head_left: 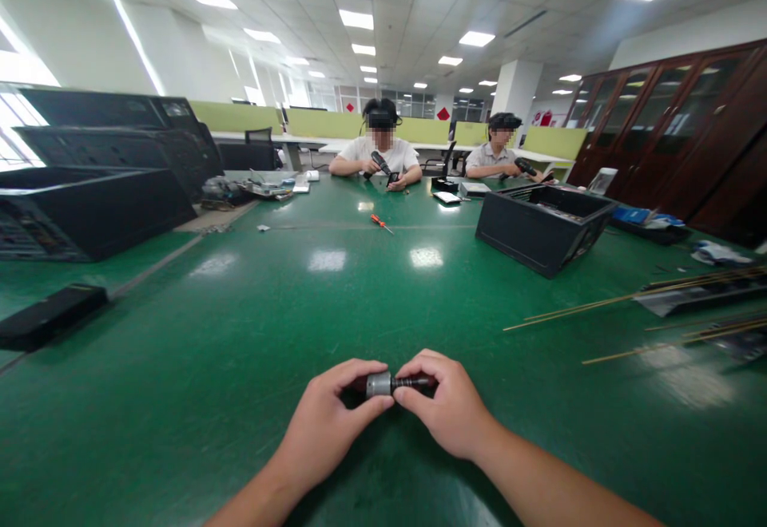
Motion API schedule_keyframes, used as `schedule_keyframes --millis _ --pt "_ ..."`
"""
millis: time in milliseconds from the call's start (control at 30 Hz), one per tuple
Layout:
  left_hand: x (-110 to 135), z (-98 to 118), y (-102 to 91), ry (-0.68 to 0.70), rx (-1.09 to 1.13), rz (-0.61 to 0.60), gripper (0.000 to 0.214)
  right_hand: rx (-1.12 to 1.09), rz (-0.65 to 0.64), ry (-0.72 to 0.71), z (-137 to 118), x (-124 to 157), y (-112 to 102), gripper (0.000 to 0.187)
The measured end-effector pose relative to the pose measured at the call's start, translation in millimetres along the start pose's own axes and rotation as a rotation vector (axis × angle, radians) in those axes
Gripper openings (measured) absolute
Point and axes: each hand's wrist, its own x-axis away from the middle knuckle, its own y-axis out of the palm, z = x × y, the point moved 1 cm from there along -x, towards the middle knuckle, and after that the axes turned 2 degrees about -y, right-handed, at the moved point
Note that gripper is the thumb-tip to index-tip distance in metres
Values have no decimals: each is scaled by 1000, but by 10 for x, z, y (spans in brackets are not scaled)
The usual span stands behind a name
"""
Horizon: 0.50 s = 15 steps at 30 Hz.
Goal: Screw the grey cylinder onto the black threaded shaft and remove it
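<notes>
Head cam: silver-collared cylindrical part [379, 386] sits near and roughly centered, at the green tabletop [288, 311]; can't tell if it's touching. Left hand [327, 411] has thumb and fingers pinched on the silver collar [375, 385], right hand [452, 403] is pinched around the dark ringed shaft [407, 382] to its right. IMO keep both ends lined up, go easy on pressure, and don't side-load that skinny shaft. Orange screwdriver [379, 222] lies well apart, farther off.
</notes>
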Motion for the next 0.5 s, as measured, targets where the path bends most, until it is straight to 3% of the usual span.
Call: schedule_keyframes --millis 500 --pt "1 -11 -10 20 14 0 26 -12 0 -12 2 -1 3 8"
